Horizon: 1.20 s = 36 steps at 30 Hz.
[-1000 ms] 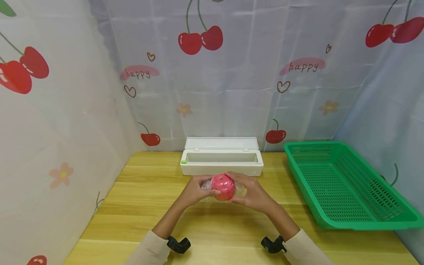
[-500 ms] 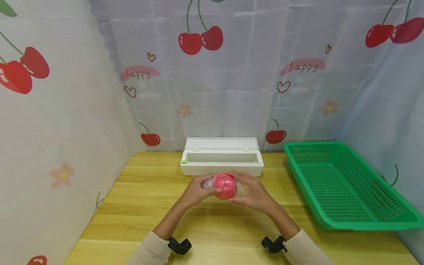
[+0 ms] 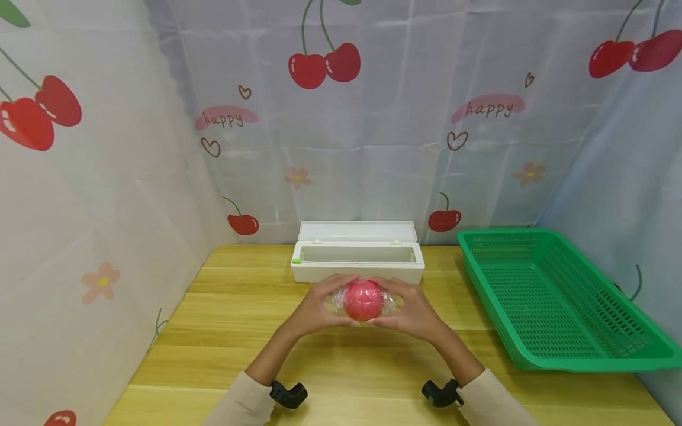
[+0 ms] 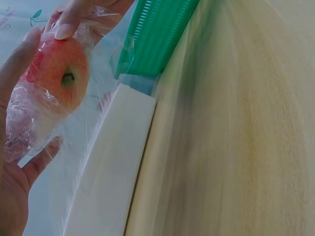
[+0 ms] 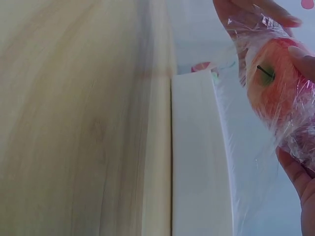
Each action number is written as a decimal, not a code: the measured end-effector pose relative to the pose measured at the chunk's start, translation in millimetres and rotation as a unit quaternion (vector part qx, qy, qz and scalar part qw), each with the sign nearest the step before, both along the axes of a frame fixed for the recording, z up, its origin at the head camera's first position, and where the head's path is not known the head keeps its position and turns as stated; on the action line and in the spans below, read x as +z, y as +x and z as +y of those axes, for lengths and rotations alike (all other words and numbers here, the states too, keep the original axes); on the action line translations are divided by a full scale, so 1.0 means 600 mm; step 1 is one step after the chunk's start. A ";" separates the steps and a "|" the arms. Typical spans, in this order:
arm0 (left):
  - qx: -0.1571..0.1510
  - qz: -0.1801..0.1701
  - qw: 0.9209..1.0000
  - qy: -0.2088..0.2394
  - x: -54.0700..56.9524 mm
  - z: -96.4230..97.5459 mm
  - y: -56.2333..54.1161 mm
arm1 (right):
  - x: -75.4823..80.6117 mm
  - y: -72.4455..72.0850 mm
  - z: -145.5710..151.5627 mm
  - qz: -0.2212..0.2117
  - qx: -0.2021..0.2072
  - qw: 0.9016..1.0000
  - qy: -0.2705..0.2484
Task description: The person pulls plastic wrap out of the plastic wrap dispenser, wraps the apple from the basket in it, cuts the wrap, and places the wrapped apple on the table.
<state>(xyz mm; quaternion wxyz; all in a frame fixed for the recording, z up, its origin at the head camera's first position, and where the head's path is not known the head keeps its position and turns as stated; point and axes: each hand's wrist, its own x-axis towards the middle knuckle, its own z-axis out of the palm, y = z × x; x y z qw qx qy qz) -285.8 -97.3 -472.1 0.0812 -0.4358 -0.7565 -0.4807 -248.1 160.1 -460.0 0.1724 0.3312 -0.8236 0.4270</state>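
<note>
A red apple (image 3: 364,300) in crinkled cling film (image 3: 338,300) is held up between both hands, above the table and in front of the white box. My left hand (image 3: 318,309) grips its left side, fingers over the top and thumb below. From the other side my right hand (image 3: 411,310) holds it the same way. Bunched film sticks out at both sides of the apple, inside the curve of each hand. In the left wrist view the stem hollow of the apple (image 4: 69,73) shows; the right wrist view shows the stem on the apple (image 5: 275,78).
Behind the hands stands a long white box (image 3: 357,273), its lid (image 3: 356,230) raised. A green plastic basket (image 3: 549,307) sits on the right of the wooden table (image 3: 224,331). Printed curtains (image 3: 373,171) close off the back and sides.
The apple has turned a little and shifted slightly right in the hands. The left fingers now reach over its top, and the left thumb has slid from its front to underneath.
</note>
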 end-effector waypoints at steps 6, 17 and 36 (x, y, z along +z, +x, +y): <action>-0.015 0.062 0.998 -0.017 0.000 0.005 -0.001 | -0.001 0.001 0.003 -0.030 -0.015 0.999 0.002; -0.014 0.091 0.995 -0.028 0.004 0.005 -0.002 | -0.001 -0.004 0.009 -0.064 -0.016 0.998 -0.010; -0.002 0.072 0.997 -0.011 0.002 -0.002 -0.001 | 0.003 -0.003 0.010 -0.138 0.002 0.990 0.002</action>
